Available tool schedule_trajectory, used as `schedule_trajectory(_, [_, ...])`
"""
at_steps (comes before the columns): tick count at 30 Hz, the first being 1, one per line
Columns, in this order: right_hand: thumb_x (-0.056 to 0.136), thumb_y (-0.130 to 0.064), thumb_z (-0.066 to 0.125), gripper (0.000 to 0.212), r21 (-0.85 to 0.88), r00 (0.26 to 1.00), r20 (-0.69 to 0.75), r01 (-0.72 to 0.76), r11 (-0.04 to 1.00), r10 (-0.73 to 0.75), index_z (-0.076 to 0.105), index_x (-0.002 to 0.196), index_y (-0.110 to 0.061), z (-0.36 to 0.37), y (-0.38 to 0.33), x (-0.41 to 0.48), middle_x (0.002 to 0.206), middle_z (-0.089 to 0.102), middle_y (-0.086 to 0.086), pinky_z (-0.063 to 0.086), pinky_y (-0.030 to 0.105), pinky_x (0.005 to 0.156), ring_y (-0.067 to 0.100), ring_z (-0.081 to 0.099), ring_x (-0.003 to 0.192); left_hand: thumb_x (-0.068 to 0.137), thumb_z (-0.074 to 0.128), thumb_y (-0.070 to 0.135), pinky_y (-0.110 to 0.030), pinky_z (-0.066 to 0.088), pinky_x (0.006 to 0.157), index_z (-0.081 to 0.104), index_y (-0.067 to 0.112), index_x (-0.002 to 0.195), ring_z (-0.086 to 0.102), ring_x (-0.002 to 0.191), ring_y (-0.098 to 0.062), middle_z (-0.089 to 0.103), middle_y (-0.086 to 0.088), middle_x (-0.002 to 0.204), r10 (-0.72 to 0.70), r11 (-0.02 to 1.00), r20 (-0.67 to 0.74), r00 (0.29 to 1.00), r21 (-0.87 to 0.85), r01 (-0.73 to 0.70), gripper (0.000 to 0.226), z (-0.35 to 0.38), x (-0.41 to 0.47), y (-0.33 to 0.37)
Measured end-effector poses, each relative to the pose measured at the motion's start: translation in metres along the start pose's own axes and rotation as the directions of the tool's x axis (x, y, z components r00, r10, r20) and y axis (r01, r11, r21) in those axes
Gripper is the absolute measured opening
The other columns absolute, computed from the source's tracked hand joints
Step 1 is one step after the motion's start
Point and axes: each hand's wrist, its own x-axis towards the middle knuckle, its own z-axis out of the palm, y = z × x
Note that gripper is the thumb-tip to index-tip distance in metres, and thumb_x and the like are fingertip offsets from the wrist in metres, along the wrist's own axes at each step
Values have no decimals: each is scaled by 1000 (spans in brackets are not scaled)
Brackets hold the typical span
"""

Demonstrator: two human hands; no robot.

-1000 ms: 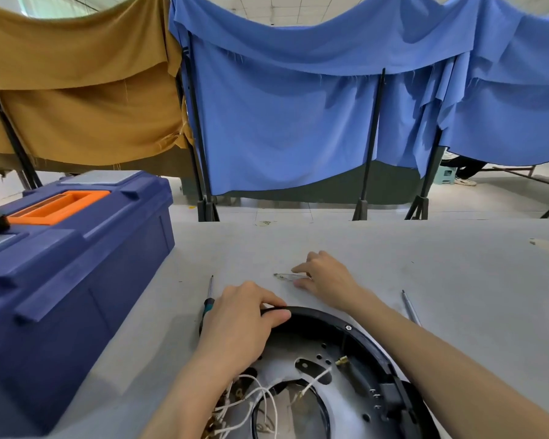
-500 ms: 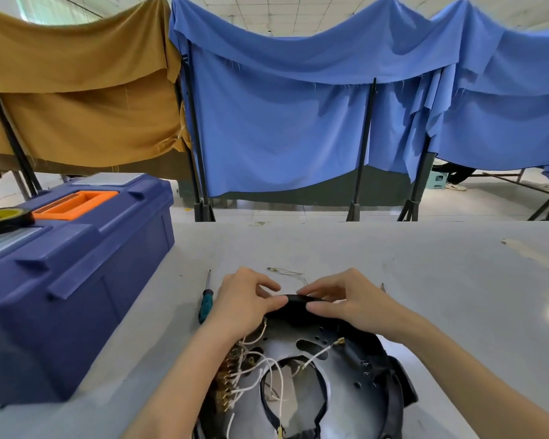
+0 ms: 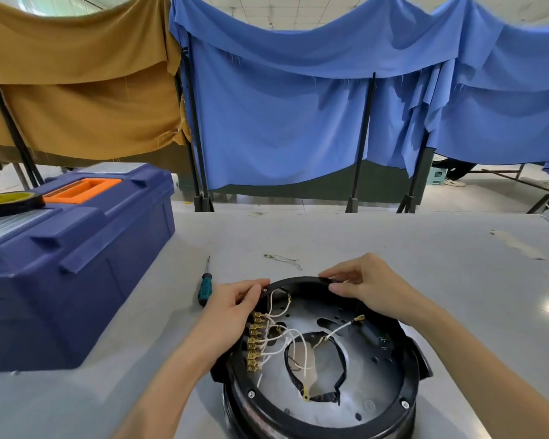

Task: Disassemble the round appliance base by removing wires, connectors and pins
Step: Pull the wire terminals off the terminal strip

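Our left hand [image 3: 235, 307] and right hand [image 3: 373, 285] grip the base [image 3: 301, 279] rim; next we'd likely unplug connectors [image 3: 254, 340] beside the left.

round appliance base [image 3: 317, 403] lying on grey table [image 3: 393, 242]. left hand [image 3: 232, 307] and right hand [image 3: 366, 285] gripping its far rim. screwdriver [image 3: 205, 286] lying nearby.

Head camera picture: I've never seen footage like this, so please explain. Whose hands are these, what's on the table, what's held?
The camera sits on a person's head, looking down at their bare hands. The left hand and right hand both grip the far rim of a round black base, with white wires and brass connectors inside. On the grey table lie a screwdriver, a loose wire and a blue toolbox with a tape roll on top.
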Motion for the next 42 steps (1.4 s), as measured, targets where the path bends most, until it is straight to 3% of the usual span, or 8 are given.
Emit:
schedule_trajectory(3, [90,-18,67,19,-172,998,-47,21,985,-30,74,107,-18,0,-14,0,99,73,-3,47,21,82,10,65,97,100,45,23,-5,44,71,68,36,100,63,91,7,71,18,95,0,1000,-60,998,10,1,27,4,-2,0])
schedule_trajectory(5, [89,-23,68,14,-197,987,-87,116,974,-135,76,100,-21,4,-33,-2,95,72,-9,40,17,76,6,62,91,100,45,25,-22,53,73,69,40,89,68,89,-10,74,11,88,-5,1000,-94,996,13,7,30,6,-2,-2])
schedule_trajectory(8, [86,-24,71,10,-52,964,139,234,971,-225,78,91,-20,18,-66,-6,83,74,-10,45,13,66,0,63,75,99,47,24,-47,55,81,73,37,89,69,87,-24,75,4,86,-2,999,-98,995,-36,-2,31,6,-4,-2])
schedule_trajectory(11, [85,-21,71,12,-120,930,307,250,961,-203,78,92,-14,40,-80,1,85,75,-3,47,13,66,0,62,68,99,47,21,-42,54,86,75,39,84,70,86,-11,75,9,86,30,998,-84,996,-52,-35,36,5,-3,-3])
schedule_trajectory(17, [82,-18,73,9,-131,932,344,167,977,-113,75,86,-11,50,-85,12,67,63,-3,43,21,58,5,52,57,98,48,16,-20,53,74,76,42,81,70,87,-7,76,8,87,56,989,-71,996,-132,-65,42,5,-6,-4])
schedule_trajectory(23, [79,-15,76,5,-78,940,329,125,989,-92,75,81,-11,52,-88,13,71,68,3,47,23,62,7,56,59,91,59,10,-41,55,88,75,15,100,72,90,-17,76,-2,91,-38,957,-138,990,-291,-4,19,4,-10,-13])
schedule_trajectory(32, [76,-10,79,13,26,976,207,-67,997,60,71,67,-16,60,-88,6,61,61,0,41,18,51,11,54,56,93,57,8,-47,51,95,74,14,104,69,98,-21,75,-3,97,-38,954,-134,990,-301,-4,22,5,-8,-17])
schedule_trajectory(42, [78,-10,74,12,-214,985,164,-10,977,46,70,68,-14,67,-96,4,62,57,1,41,19,51,16,56,64,86,67,9,-40,56,84,76,15,98,72,89,-22,76,-5,90,-51,927,-133,990,-376,-3,16,5,-6,-19])
